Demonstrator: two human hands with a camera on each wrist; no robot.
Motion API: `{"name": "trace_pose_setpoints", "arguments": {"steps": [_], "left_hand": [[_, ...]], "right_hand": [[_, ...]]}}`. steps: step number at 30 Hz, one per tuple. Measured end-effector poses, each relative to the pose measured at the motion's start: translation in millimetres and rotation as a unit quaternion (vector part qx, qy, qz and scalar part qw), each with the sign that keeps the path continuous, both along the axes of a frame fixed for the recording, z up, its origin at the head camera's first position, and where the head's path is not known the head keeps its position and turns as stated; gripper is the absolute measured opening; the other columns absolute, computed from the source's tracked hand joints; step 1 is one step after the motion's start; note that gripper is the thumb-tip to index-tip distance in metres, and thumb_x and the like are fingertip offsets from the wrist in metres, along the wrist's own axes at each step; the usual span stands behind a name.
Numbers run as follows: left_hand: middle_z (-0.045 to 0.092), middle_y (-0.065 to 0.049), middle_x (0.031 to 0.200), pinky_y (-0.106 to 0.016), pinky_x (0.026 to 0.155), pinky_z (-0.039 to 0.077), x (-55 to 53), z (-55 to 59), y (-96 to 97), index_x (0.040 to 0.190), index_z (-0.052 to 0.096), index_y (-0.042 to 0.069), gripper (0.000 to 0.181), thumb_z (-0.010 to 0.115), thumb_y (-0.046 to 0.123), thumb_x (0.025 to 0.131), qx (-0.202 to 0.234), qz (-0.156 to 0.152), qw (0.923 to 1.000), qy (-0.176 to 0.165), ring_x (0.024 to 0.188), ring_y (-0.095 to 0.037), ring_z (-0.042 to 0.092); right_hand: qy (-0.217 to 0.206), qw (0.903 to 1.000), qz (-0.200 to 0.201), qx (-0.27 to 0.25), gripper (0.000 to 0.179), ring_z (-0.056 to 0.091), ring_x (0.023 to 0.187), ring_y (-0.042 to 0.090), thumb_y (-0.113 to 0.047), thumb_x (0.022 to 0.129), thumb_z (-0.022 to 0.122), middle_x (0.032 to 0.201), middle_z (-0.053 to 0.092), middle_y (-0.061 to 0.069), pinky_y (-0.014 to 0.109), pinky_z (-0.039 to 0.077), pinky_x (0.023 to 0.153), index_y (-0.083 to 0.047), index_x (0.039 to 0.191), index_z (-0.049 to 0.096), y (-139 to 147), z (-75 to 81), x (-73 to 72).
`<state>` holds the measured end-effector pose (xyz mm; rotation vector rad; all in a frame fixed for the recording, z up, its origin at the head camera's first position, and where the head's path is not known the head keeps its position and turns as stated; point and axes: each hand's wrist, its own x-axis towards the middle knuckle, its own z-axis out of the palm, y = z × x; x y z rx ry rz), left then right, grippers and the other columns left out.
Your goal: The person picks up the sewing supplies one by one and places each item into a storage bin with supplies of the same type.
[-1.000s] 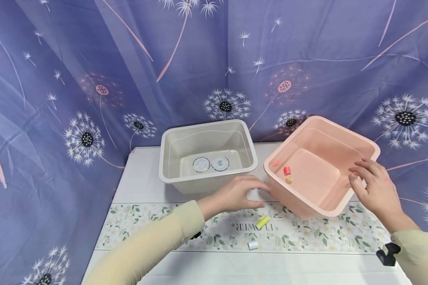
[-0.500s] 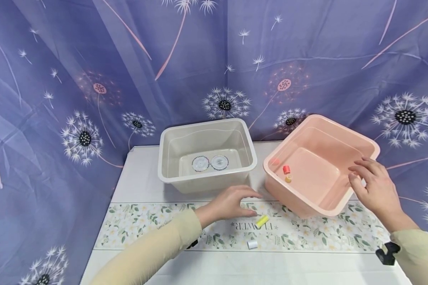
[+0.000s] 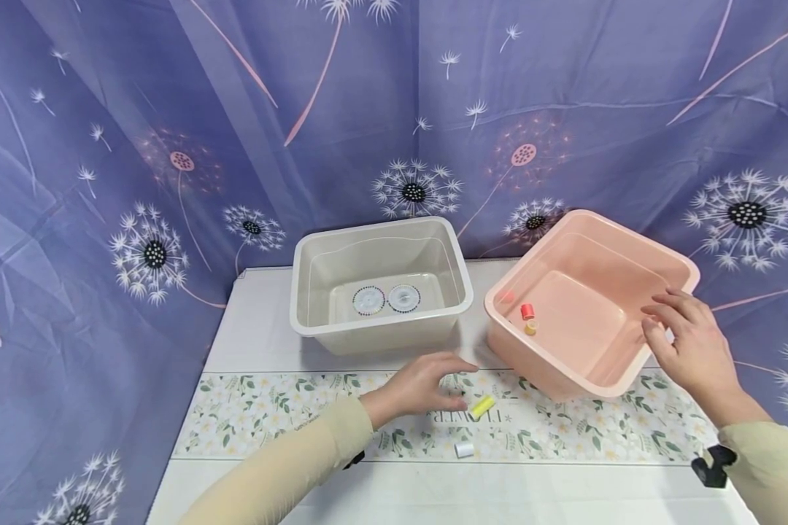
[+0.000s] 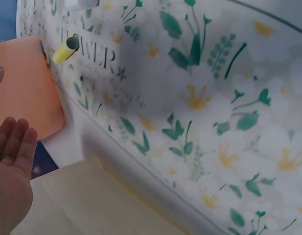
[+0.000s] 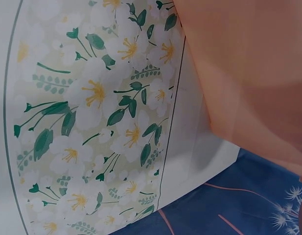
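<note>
My left hand [image 3: 422, 386] hovers over the table with thumb and fingers spread and nothing between them. Just right of its thumb lies a yellow thread spool [image 3: 482, 407], also seen in the left wrist view as a yellow spool [image 4: 66, 48]. A white thread spool [image 3: 464, 450] lies nearer the front. At the right, my right hand [image 3: 692, 346] is at the rim of the pink basin [image 3: 568, 372], its fingers reaching over the edge; whether they touch it I cannot tell. Inside that basin are a red spool [image 3: 527, 312] and a yellowish spool [image 3: 530, 327].
A grey basin [image 3: 382, 327] stands at the back left, holding two round pin wheels [image 3: 369, 300]. The white table [image 3: 538, 492] has a flower-printed band across it. A purple dandelion curtain [image 3: 341, 87] hangs behind and at the left.
My left hand has drawn back from beside the pink basin, moving down and slightly left towards the yellow spool. The right hand has stayed at the basin's rim.
</note>
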<state>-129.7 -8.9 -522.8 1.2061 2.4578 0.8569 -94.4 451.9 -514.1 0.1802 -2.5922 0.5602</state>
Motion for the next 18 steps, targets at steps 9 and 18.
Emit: {"name": "trace_pose_setpoints", "arguments": {"steps": [9, 18], "left_hand": [[0.065, 0.005, 0.147, -0.026, 0.118, 0.044, 6.1, -24.5, 4.7, 0.15, 0.063, 0.02, 0.07, 0.09, 0.036, 0.088, 0.0, 0.011, 0.9998, 0.019, 0.136, -0.01, 0.06], [0.067, 0.004, 0.143, -0.023, 0.115, 0.046, 15.3, -45.7, 13.8, 0.149, 0.063, 0.018, 0.072, 0.092, 0.038, 0.086, 0.001, 0.034, 0.9991, 0.027, 0.131, -0.008, 0.062]], "right_hand": [[0.004, 1.0, -0.001, -0.001, 0.035, 0.043, 0.144, 0.048, -0.023, 0.108, 0.052, 0.138, 0.059, 0.031, 0.045, 0.022, 0.134, 0.005, 0.117, 0.07, 0, -0.5, -0.2], [0.003, 1.0, -0.001, -0.001, 0.034, 0.043, 0.144, 0.048, -0.022, 0.108, 0.052, 0.138, 0.059, 0.031, 0.042, 0.02, 0.134, 0.005, 0.117, 0.07, -1, 0.6, -0.4]]}}
